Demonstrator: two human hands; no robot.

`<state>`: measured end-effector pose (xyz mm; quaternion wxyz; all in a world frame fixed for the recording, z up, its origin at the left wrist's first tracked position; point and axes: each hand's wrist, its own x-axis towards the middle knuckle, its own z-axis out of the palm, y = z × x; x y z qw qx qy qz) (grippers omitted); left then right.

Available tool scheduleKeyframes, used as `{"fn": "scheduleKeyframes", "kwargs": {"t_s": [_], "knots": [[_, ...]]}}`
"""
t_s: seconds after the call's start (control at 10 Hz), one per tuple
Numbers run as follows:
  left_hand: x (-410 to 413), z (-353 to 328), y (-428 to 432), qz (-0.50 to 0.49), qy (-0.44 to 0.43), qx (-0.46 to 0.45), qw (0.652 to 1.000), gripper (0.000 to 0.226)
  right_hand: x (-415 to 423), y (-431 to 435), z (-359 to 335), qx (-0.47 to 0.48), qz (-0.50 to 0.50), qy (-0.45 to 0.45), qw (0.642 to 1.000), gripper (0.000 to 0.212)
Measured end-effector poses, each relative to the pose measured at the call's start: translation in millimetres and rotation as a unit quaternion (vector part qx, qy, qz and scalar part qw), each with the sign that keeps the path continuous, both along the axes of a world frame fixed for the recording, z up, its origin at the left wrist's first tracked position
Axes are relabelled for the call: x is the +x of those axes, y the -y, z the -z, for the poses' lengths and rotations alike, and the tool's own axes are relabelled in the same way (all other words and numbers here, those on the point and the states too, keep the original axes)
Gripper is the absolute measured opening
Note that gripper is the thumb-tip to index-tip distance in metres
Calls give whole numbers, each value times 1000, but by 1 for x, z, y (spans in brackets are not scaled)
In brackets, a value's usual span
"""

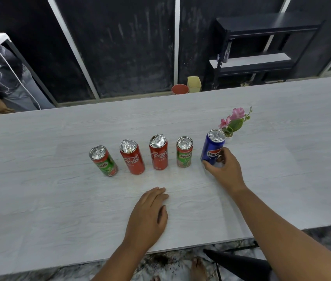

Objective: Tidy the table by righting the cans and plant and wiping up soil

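Head cam looks down on a pale wood-grain table [59, 209] w/ five cans upright in a row across its middle, roughly parallel to the near edge. From the left end: a green Milo can [103, 161], two red Coca-Cola cans [132, 157] [158, 152], a second Milo can [184, 152], then the blue Pepsi can [212, 148] at the right end. Just behind the Pepsi, toward the far edge, the small plant [234, 122] stands upright w/ pink flowers, its pot mostly hidden by the can.

Right hand [226, 169] is wrapped round the lower part of the Pepsi can, thumb on the near-left side, fingers curled round the right side. The can looks seated on its base. Left hand [147, 218] lies flat, palm down, fingers together, near the near edge — holding nothing.

No soil shows on the tabletop; dark specks lie on the floor below the near edge. No cloth in sight either.

Step in hand, I'd say, is setting the last can in line — the righting part looks about done. Next move calls for letting go cleanly so the can doesn't tip or knock the plant behind it, then checking the surface for leftover soil.
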<state>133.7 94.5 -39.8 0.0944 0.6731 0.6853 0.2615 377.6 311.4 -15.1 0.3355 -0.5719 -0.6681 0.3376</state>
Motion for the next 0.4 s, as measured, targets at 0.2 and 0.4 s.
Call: {"fn": "scheduleKeyframes", "kwargs": {"t_s": [0.2,0.4], "knots": [[0,-1,-1,5,5,4,1000,38,-3,1,-2,1,-2,2,1000,64],[-1,2,2,7,15,18,1000,39,18,5,-1,-63,-18,-59,996,82]]}}
